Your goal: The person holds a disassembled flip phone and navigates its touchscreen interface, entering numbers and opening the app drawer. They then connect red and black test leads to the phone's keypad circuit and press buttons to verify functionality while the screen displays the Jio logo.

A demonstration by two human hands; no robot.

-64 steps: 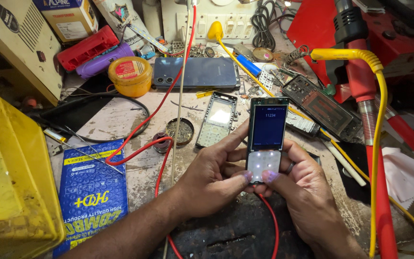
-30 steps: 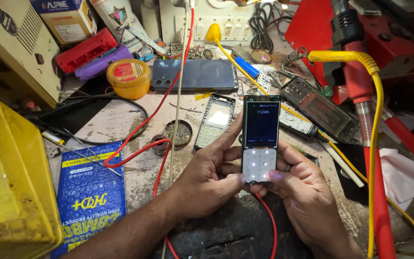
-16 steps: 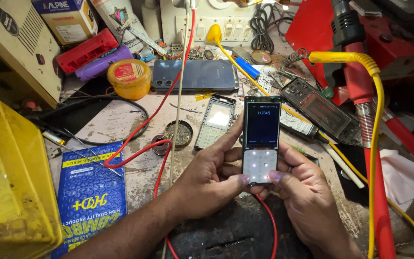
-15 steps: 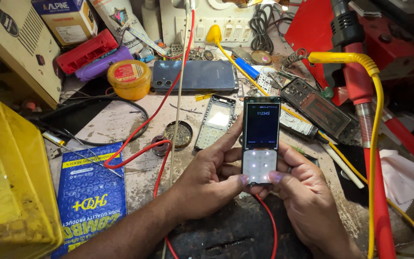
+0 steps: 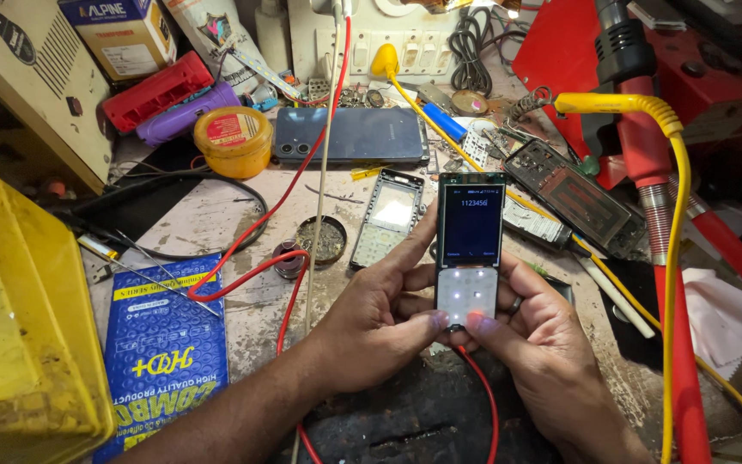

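Head view: both hands hold a small keypad phone [image 5: 469, 249] upright over the near middle of the tabletop [image 5: 216, 215]. Left hand [image 5: 380, 318] wraps its left edge, fingers curled closed on it, thumb on the lit keypad. Right hand [image 5: 534, 335] cups the right edge the same way, fingers closed on the phone, thumb on the lower keys. The phone has no front cover; its screen is lit and shows a row of digits. A red wire [image 5: 478, 395] runs from the phone's bottom end toward the near edge. Just left of the phone lies a bare phone front frame [image 5: 388, 219]; beyond it a dark blue smartphone [image 5: 349, 135] lies face down. A yellow round tin [image 5: 234, 140] sits far left, a blue blister pack [image 5: 165, 344] near left, and a yellow cable [image 5: 672, 258] hangs at right.

Step in hand, as I judge: key testing on the powered phone. Next move calls for pressing the remaining keys with the thumbs, keeping the grip steady so the wire stays put.
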